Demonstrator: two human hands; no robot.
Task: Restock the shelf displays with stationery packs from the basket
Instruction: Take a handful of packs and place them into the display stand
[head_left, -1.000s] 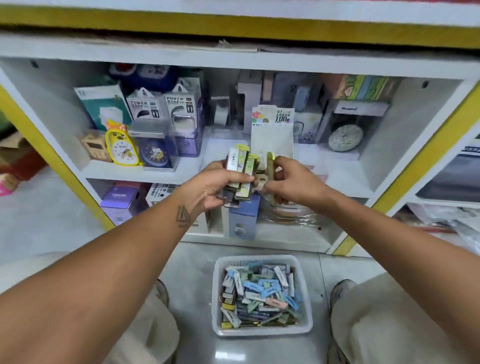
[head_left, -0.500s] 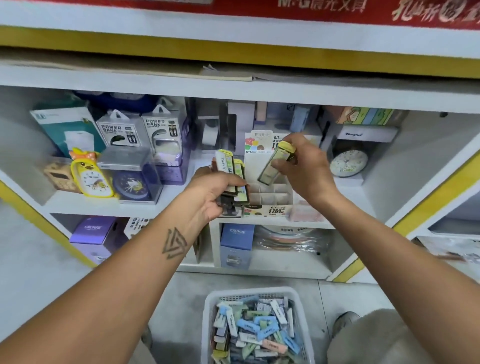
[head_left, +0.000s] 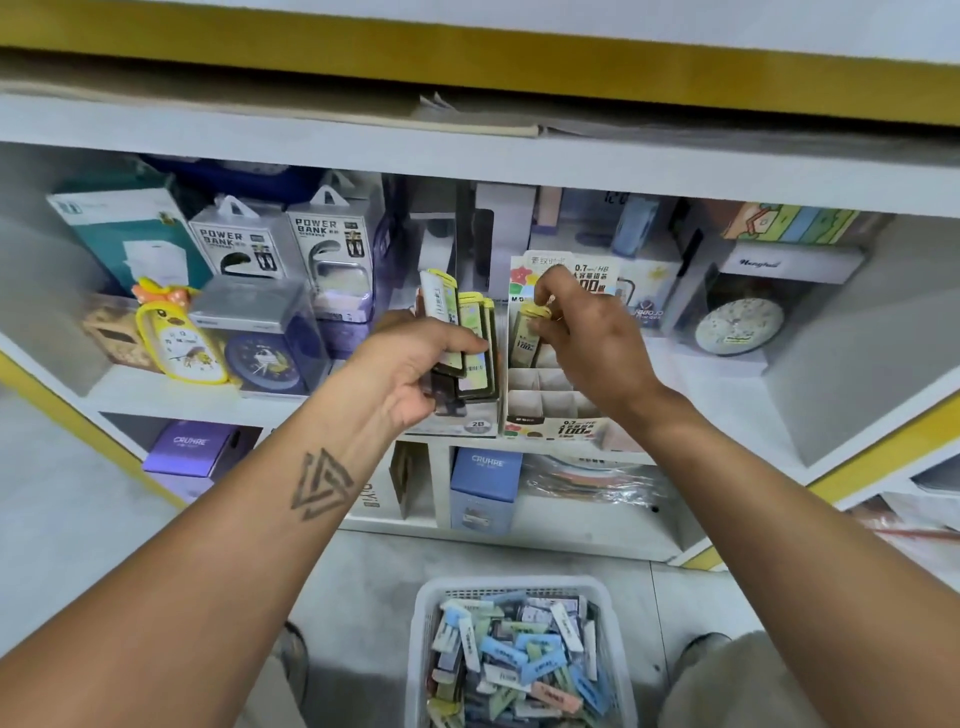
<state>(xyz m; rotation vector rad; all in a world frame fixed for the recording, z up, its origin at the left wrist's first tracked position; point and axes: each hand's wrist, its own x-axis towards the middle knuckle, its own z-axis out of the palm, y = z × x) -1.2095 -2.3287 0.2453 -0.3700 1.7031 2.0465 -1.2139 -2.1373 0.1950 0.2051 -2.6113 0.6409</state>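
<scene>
My left hand (head_left: 415, 369) grips a fanned stack of slim yellow-topped lead packs (head_left: 467, 338) in front of the middle shelf. My right hand (head_left: 587, 338) pinches one yellow-capped pack (head_left: 527, 338) by its top, upright over the back cells of a white divided display box (head_left: 550, 400) that stands at the shelf's front edge. Most of the box's cells look empty. On the floor below, a white plastic basket (head_left: 426, 613) holds several blue, green, white and pink packs (head_left: 519, 665).
The shelf also carries power bank boxes (head_left: 283, 249), a yellow duck clock (head_left: 179, 343), a blue clock in a clear case (head_left: 265, 348) and a round clock (head_left: 737, 327) on the right. Purple and blue Cruhre boxes (head_left: 485, 483) sit on the lower shelf. My knees flank the basket.
My right hand took one pack from the stack, lifted it toward the display box and now lowers it upright into the back cells. The left hand rose slightly with the stack.
</scene>
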